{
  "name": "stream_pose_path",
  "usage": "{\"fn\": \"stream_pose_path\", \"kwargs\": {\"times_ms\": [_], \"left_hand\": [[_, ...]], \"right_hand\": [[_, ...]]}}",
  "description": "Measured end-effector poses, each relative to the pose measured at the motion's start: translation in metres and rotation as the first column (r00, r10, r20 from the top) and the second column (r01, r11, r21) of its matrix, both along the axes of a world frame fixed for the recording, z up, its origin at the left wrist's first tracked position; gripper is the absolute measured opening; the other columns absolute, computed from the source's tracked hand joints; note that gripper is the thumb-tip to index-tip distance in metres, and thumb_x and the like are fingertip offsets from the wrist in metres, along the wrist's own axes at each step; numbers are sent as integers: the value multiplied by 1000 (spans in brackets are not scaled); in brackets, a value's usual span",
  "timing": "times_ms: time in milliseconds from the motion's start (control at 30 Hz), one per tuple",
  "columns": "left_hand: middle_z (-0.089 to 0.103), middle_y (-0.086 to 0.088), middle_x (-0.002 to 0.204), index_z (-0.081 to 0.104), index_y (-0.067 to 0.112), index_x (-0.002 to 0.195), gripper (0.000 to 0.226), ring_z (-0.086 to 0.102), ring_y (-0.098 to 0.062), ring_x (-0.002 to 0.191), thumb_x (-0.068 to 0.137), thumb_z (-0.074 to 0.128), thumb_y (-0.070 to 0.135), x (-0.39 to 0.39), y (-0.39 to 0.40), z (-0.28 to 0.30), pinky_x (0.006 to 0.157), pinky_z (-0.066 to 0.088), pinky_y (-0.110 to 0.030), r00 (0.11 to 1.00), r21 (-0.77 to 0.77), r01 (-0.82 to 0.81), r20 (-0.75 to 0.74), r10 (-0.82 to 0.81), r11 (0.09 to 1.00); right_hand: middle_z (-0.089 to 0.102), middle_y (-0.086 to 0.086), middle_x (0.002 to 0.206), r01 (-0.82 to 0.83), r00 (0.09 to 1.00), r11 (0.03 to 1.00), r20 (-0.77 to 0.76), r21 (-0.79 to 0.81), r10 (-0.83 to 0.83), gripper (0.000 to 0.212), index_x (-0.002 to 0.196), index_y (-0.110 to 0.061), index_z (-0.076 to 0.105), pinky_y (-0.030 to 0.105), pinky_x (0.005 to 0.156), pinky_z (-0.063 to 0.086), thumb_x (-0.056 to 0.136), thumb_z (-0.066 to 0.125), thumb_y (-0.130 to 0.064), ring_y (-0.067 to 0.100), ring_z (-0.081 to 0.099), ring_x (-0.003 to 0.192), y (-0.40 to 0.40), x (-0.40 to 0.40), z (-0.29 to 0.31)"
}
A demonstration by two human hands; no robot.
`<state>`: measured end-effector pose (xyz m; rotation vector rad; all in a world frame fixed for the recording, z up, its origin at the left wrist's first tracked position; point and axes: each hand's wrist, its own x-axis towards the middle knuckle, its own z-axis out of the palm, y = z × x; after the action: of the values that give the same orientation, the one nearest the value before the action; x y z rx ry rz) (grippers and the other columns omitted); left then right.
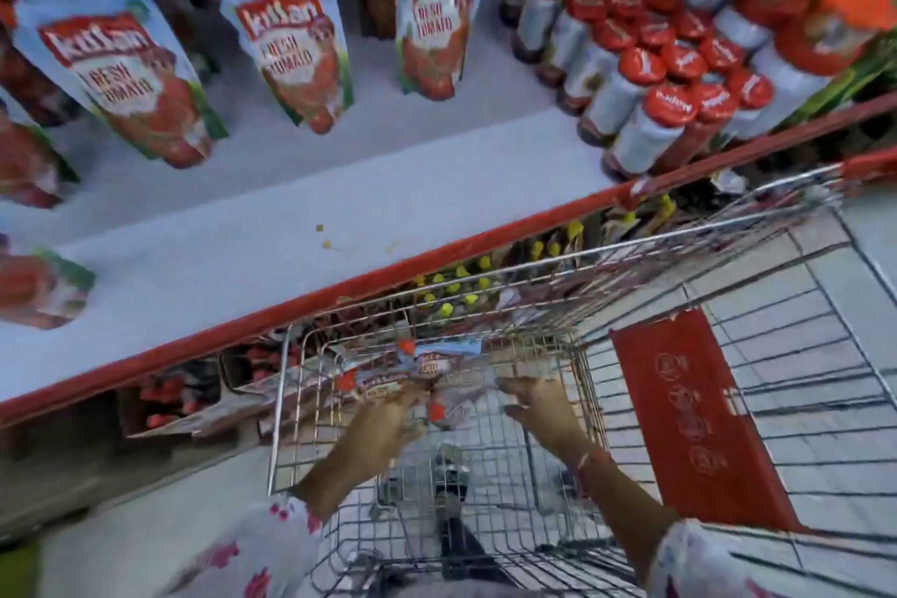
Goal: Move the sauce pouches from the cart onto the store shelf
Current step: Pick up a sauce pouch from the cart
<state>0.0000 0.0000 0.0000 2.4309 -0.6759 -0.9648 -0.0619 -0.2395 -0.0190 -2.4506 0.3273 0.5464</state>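
Both hands reach down into the wire cart (573,461). My left hand (383,422) is blurred and closes on a sauce pouch (383,386) lying in the cart's front end. A second pouch (439,357) lies just beyond it. My right hand (543,408) hovers beside them with fingers spread, holding nothing. On the white store shelf (301,204) above, several blue and red tomato sauce pouches stand upright, such as the pouch (291,39) at centre and the pouch (439,15) to its right.
Red-capped sauce bottles (665,78) fill the shelf's right side. The shelf has a red front edge (437,253). Below it a lower shelf holds yellow-capped bottles (456,287). A red flap (689,413) hangs in the cart's child seat.
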Motion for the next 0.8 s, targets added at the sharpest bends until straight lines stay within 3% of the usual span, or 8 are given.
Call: {"fn": "stream_pose_path", "kwargs": {"times_ms": [133,267,333,433,567,633,733,800], "left_hand": [[55,-9,136,43,19,135,61,58,-27,116,80,70,24,4,-10,-22,98,47,-33,998,71,-62,-17,63,996],[54,-7,138,44,22,135,61,54,-22,123,80,70,25,3,-22,-39,102,43,-30,994,35,-97,-39,98,995],[56,-3,136,50,25,131,52,55,-18,120,82,68,26,3,-28,-43,99,42,-27,988,-34,-149,-49,148,988],[68,-8,119,58,23,123,36,62,-12,88,87,62,22,1,-33,-42,73,44,-20,956,-68,-286,-81,281,956],[74,-22,86,73,7,97,17,48,-3,47,87,62,16,4,-29,-38,42,33,-9,903,-61,-421,-118,413,905],[72,-20,72,73,1,90,16,53,-2,43,86,63,13,4,-25,-30,39,31,-10,888,-125,-451,-159,431,884],[58,9,43,74,4,91,17,43,-1,34,84,64,16,1,-18,-12,40,27,-10,863,-238,-500,-219,456,832],[67,7,52,72,17,93,13,40,-1,38,85,63,14,-2,-16,5,44,31,-18,847,-309,-530,-238,475,790]], "right_hand": [[72,6,115,152,988,984,-10,90,-152,40,119,-16,65,17,87,47,80,74,-13,16,69,99,2,5,-15],[72,9,114,191,982,973,-16,129,-190,37,114,-14,68,17,91,49,79,75,-11,16,70,99,3,11,-31],[74,8,109,228,974,964,-25,137,-227,32,112,-16,69,14,83,52,80,74,-14,12,70,90,3,12,-40],[77,5,100,253,967,958,-4,135,-255,24,105,-18,72,12,71,55,82,72,-23,8,69,77,5,13,-46],[79,2,94,269,961,949,17,162,-275,23,103,-16,73,2,57,47,81,72,-24,8,72,71,9,10,-38],[78,0,92,265,958,944,61,198,-281,22,102,-14,73,4,56,48,82,71,-22,-6,66,60,11,8,-22],[72,-8,88,252,944,929,141,270,-297,21,101,-10,73,0,55,46,82,70,-18,-10,65,63,12,2,7],[69,-12,85,252,924,909,196,331,-328,21,102,-9,72,0,54,45,82,70,-14,-3,68,67,12,-2,26]]}}
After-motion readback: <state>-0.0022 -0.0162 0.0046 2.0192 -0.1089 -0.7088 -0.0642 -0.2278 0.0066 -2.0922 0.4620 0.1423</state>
